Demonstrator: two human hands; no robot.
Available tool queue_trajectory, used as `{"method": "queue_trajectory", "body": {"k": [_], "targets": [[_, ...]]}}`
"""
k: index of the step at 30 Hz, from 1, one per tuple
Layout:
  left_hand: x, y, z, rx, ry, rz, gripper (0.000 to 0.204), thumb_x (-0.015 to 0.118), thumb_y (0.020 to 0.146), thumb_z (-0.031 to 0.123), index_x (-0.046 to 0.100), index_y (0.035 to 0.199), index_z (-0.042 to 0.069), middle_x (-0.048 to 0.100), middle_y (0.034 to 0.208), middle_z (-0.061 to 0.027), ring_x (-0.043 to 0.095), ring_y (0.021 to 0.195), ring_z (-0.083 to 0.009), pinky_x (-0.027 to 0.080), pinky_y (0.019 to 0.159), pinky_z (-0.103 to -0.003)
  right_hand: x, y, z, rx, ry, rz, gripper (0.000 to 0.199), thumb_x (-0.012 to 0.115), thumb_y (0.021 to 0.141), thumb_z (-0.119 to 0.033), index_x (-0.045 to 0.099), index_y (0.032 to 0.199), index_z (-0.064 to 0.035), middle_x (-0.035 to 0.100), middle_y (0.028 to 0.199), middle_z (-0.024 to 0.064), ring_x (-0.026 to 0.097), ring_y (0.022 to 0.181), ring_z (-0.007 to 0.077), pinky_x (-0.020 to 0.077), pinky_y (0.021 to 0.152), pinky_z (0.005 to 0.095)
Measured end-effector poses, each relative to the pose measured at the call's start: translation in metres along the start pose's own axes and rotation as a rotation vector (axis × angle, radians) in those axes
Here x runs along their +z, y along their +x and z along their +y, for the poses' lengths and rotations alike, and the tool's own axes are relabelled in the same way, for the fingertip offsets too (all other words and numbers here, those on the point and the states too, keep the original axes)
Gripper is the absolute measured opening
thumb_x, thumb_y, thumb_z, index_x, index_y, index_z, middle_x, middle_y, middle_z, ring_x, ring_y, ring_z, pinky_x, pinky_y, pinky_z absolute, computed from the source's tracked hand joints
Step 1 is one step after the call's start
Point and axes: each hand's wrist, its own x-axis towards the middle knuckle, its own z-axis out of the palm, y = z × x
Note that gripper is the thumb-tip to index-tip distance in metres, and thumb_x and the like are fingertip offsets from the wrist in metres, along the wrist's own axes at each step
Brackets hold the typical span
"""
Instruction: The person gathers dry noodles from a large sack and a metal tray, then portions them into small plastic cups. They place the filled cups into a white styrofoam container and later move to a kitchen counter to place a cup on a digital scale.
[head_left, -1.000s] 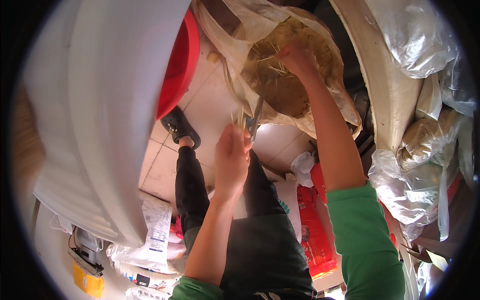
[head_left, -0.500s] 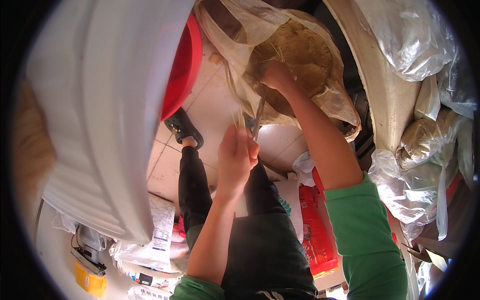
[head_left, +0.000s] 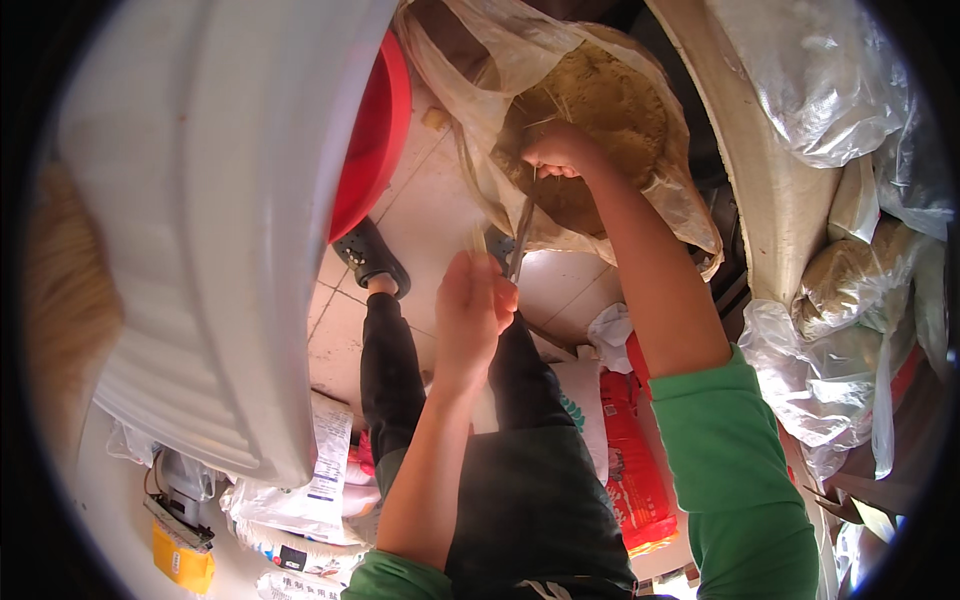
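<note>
Straw-coloured fibre strand [head_left: 520, 235] runs taut between the two hands, long axis nearly vertical in the head view with a slight lean, top end toward the right. Right hand [head_left: 555, 150] sits at the far end, fingers curled shut around the strand's upper end, right at the face of the brown fibre mass [head_left: 600, 130] inside the clear plastic bag [head_left: 690, 215]; hand is touching or buried in the fibre surface (cannot tell which). Left hand [head_left: 470, 315] is at the near end, lower and slightly left, closed in a pinch on the strand's lower end, thumb side up. So the supply lies up and right of the left hand, directly at the right hand: right arm is the nearer one by far, fully extended to it; left arm is bent, close to the body over the dark trousers [head_left: 520, 480]. Bag mouth faces the person, tilted down toward them. Big white tub [head_left: 220, 250] fills the left side with a red basin [head_left: 375, 140] tucked behind it, both well apart from the strand. More clear bags of filling [head_left: 840, 300] stacked on the right, near the right forearm but not touching. Tiled floor [head_left: 430, 215] below, one dark shoe [head_left: 370, 255] on it.
</note>
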Motion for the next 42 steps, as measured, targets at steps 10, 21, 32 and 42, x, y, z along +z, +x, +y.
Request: {"method": "queue_trajectory", "body": {"k": [10,21,32,42], "targets": [[0.007,0.003,-0.005,-0.002,-0.060,-0.027,0.024,0.039,0.099,0.024,0.048,0.084,0.007,0.052,0.062,-0.0009,0.032,0.044,-0.0027,0.023,0.039,-0.018,0.016,-0.040,0.004,-0.178,0.424,0.001,0.016,0.071,0.066,-0.014,0.063,0.072,-0.0017,0.064,0.071,0.0081,0.061,0.059,0.0112,0.0478,0.048,0.0239],[0.004,0.003,-0.005,-0.030,-0.028,-0.056,0.023,0.037,0.098,0.022,0.047,0.085,0.006,0.053,0.061,-0.0030,0.040,0.048,-0.0050,0.031,0.043,-0.020,0.045,-0.038,0.002,-0.101,0.053,0.388,0.011,0.070,0.062,-0.011,0.063,0.069,-0.0058,0.065,0.064,0.0041,0.061,0.053,0.0121,0.0497,0.054,0.0255],[0.008,0.005,-0.016,-0.036,0.010,-0.077,0.023,0.038,0.096,0.018,0.053,0.087,0.002,0.057,0.063,-0.0063,0.041,0.048,-0.0057,0.033,0.044,-0.021,0.021,-0.089,0.042,-0.175,0.204,0.132,0.023,0.072,0.065,-0.011,0.056,0.080,-0.0034,0.063,0.065,0.0059,0.051,0.054,0.0099,0.0395,0.048,0.0250],[0.015,0.013,-0.035,0.228,0.529,-0.036,0.023,0.043,0.093,0.016,0.057,0.085,0.000,0.054,0.058,-0.0099,0.052,0.051,-0.0207,0.041,0.057,-0.033,0.067,-0.165,0.042,-0.165,0.810,0.053,0.026,0.069,0.077,-0.009,0.043,0.082,-0.0087,0.065,0.071,0.0069,0.050,0.054,0.0068,0.0325,0.045,0.0206]]}}
